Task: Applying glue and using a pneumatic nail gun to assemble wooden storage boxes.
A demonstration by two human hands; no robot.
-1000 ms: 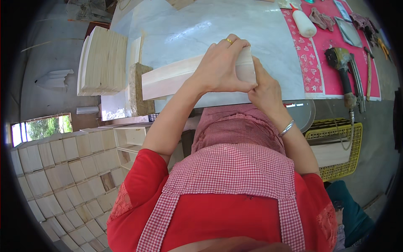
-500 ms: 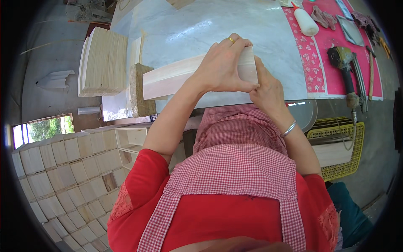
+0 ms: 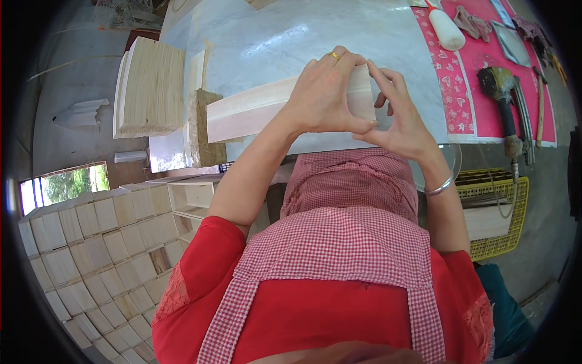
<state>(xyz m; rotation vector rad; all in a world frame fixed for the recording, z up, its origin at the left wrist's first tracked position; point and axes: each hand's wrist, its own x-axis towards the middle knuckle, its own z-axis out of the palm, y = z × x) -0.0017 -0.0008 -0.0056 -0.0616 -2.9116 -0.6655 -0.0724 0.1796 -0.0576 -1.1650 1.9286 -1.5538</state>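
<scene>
A long piece of pale wood [image 3: 248, 113], apparently boards set together along their length, lies near the table's front edge. Its left end meets a rough wooden block [image 3: 202, 127]. My left hand [image 3: 322, 94], with a ring on one finger, is closed over the right end, thumb on the near side and fingers on the far side. Just right of that end is my right hand [image 3: 407, 124], its thumb and fingers spread in a curve. Its thumb tip and forefinger come close to my left hand's tips; whether they touch the wood is hard to tell.
Stacked thin boards [image 3: 151, 88] stand left of the pale marbled table [image 3: 388, 36]. On the pink cloth [image 3: 479, 118] at right lie a white squeeze bottle [image 3: 447, 29], a nail gun [image 3: 504, 100] and a hammer [image 3: 539, 103]. A yellow crate [image 3: 515, 230] sits below; wooden boxes [image 3: 91, 249] are piled lower left.
My right hand has come away from the wood's right end, moving slightly right, and its fingers have spread. My left hand keeps its grip, and the wood has barely moved.
</scene>
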